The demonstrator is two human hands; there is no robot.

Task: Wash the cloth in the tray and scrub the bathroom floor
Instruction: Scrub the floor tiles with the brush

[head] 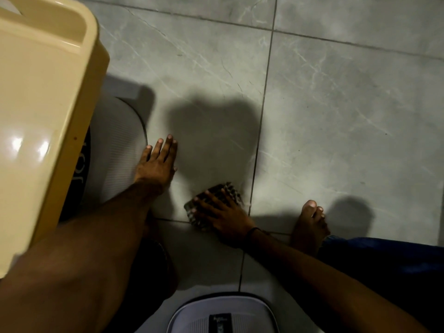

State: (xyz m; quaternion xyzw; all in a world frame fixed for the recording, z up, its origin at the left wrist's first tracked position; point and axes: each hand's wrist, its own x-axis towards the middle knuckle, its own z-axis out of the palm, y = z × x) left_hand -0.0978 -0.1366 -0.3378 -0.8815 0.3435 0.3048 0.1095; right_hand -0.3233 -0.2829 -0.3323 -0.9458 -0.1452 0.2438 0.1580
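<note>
My right hand point(222, 216) grips a dark scrubbing brush point(217, 197), bristles down on the grey marble-patterned floor tiles point(336, 104), close to a grout line. My left hand point(157, 164) lies flat on the floor with its fingers spread, holding nothing, beside a white ribbed mat or lid point(120, 150). A cream plastic tray point(43, 92) fills the upper left of the view, close to the camera. No cloth is visible.
My bare right foot point(310, 224) rests on the tiles to the right of the brush, with blue clothing point(384, 255) behind it. A white ribbed object with a dark label point(221, 316) lies at the bottom centre. Shadows fall on the tiles ahead of my hands.
</note>
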